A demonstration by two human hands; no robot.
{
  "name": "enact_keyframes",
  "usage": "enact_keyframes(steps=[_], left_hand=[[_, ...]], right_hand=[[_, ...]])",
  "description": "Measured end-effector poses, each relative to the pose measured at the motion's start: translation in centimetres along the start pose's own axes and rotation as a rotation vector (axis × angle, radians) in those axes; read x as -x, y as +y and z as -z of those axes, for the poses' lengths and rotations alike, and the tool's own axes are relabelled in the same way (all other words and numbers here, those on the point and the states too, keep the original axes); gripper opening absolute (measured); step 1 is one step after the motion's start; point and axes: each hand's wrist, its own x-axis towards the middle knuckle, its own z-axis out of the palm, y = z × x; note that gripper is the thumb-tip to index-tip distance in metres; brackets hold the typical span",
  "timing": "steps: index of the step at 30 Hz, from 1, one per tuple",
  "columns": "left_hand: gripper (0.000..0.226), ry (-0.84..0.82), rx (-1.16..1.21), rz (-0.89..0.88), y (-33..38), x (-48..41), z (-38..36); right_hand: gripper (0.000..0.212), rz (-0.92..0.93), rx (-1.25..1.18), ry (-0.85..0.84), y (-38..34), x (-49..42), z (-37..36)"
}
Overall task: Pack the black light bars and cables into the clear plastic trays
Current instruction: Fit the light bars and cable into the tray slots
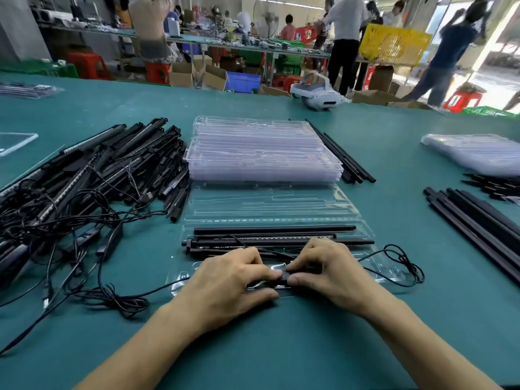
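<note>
Head camera: the fingers of the left hand and the fingers of the right hand are curled and meet tip to tip, both pinching a small black block on a thin cable. The block sits at the near edge of the open clear tray, just above its plastic. From it the cable loops out past the tray's right side and also trails left across the surface.

Just beyond the knuckles, several light bars lie lengthwise in the near half of the tray, side by side. The far half of the tray shows only its moulded channels.

Behind the tray, touching its far edge, is a stack of clear trays, with a few thin black rods lying beside its right edge. To the left is a heap of light bars, tangled with its own cables. To the right, well apart, lie a bundle of black bars and a bagged stack of plastic. A white headset rests at the far edge of the surface.
</note>
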Motion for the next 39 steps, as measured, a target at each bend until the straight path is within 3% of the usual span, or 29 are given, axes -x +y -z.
enact_keyframes(steps=[5,12,19,24,30,32,35,39], left_hand=[[0.053,-0.007,0.027,0.011,-0.3,0.1,0.0],[0.052,0.000,-0.024,0.028,-0.2,0.3,0.0],[0.055,-0.013,-0.033,0.030,-0.2,0.1,0.0],[0.047,0.035,-0.051,-0.016,-0.3,0.3,0.2],[0.035,0.189,-0.149,-0.137,-0.2,-0.3,0.4],[0.035,0.168,-0.143,-0.138,-0.4,-0.4,0.6],[0.045,0.067,-0.096,-0.068,-0.6,-0.9,0.8],[0.048,0.052,-0.015,-0.009,0.0,-2.9,1.4]], right_hand=[[0.018,-0.042,0.124,-0.130,0.5,0.3,1.2],[0.015,-0.156,0.185,-0.064,2.2,2.2,3.9],[0.015,-0.222,0.592,-0.177,0.5,0.9,4.6],[0.010,-0.397,0.495,-0.241,1.6,1.1,5.9],[0.015,-0.404,0.469,-0.118,4.6,4.6,10.0],[0.009,-0.462,0.435,-0.116,5.2,5.3,10.3],[0.029,-0.477,0.319,-0.036,6.2,5.8,9.7],[0.032,-0.460,0.287,0.050,6.9,5.9,9.0]])
